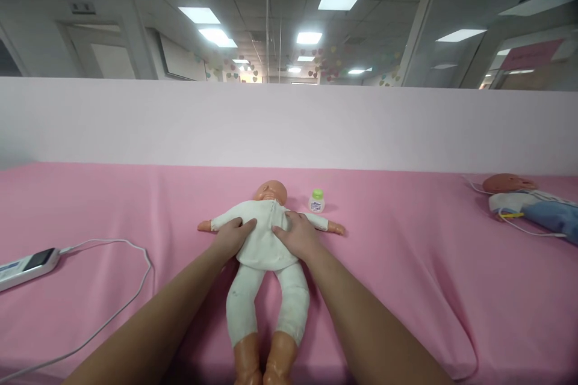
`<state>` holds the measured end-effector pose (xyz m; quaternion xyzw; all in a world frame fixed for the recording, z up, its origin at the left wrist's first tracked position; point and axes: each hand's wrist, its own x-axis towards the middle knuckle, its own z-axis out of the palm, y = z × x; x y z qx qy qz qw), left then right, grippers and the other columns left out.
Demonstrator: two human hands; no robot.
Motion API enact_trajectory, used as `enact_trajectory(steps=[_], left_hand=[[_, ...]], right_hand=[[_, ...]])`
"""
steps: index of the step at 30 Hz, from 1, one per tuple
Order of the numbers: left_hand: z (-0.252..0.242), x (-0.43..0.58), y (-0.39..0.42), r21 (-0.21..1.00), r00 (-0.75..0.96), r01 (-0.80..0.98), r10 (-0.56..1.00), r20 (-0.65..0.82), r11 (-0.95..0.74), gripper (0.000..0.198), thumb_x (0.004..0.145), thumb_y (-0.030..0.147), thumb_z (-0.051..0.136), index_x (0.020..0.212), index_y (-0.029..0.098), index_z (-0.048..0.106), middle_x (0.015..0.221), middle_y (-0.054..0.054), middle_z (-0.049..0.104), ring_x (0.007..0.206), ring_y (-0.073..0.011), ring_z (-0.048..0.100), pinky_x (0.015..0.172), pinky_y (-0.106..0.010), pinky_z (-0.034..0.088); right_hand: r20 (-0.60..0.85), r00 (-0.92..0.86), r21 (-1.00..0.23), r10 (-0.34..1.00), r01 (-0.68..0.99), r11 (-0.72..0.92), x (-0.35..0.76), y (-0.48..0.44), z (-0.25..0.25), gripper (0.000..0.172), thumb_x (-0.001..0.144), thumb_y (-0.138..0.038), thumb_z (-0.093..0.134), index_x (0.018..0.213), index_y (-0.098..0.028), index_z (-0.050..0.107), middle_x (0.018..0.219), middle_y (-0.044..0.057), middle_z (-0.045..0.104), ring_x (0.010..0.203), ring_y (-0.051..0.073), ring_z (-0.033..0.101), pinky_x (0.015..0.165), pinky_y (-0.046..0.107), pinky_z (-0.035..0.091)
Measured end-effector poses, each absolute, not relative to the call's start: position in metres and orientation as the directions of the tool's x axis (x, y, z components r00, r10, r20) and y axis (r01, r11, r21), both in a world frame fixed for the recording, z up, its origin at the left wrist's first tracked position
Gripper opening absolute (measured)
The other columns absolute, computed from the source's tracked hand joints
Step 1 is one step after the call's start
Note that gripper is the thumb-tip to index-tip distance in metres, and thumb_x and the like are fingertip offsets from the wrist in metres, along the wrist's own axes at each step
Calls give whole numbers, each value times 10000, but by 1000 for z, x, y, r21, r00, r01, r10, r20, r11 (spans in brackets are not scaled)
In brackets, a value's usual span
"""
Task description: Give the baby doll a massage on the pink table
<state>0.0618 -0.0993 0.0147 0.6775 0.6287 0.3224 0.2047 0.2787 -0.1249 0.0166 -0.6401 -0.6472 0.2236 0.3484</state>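
A baby doll [270,246] with a white cloth body lies on its back on the pink sheet, head away from me, arms spread and feet toward me. My left hand [233,237] grips the left side of its torso, thumb on the chest and fingers hidden at the side. On the opposite side, my right hand [298,234] holds the torso the same way, thumb pointing inward. A small clear bottle with a green cap [316,201] stands just beyond the doll's arm on the right.
The pink sheet [388,289] is wrinkled at the right. A white handheld device [27,269] with a screen and cable lies at the left. Another doll [537,204] in blue and white, with thin tubes, lies at the far right. A white wall [289,126] with windows rises behind.
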Motion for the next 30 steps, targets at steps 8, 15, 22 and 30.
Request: enact_trajectory(steps=[8, 15, 22, 30], left_hand=[[32, 72, -112, 677, -66, 735, 989, 135, -43, 416, 872, 562, 612, 690, 244, 415, 695, -3, 571, 733, -236, 622, 632, -338, 427], [51, 84, -126, 579, -53, 810, 972, 229, -92, 385, 921, 524, 550, 722, 248, 371, 697, 13, 566, 701, -212, 584, 615, -323, 369], [76, 99, -147, 480, 40, 841, 915, 402, -248, 222, 954, 449, 522, 870, 244, 520, 911, -66, 684, 899, -302, 683, 679, -370, 444], [90, 124, -169, 387, 221, 816, 851, 476, -428, 263, 964, 358, 526, 1151, 227, 656, 1242, -93, 709, 1188, -336, 647, 908, -448, 532]], right_hand=[[332, -80, -671, 940, 681, 295, 276, -132, 21, 675, 841, -392, 705, 1471, -207, 548, 1504, 125, 530, 1374, 300, 539, 1161, 443, 423], [415, 27, -754, 910, 570, 327, 272, -126, 16, 592, 807, -307, 731, 1380, -221, 610, 1400, 95, 623, 1313, 254, 592, 1157, 404, 437], [385, 114, -876, 916, 356, 325, 266, -125, 14, 480, 875, -298, 628, 1354, -274, 592, 1367, 33, 673, 1258, 218, 630, 1110, 379, 472], [340, -67, -921, 938, -226, 318, 256, -139, 15, 653, 1055, -607, 265, 1576, -224, 350, 1352, 114, 690, 1181, 237, 695, 955, 366, 566]])
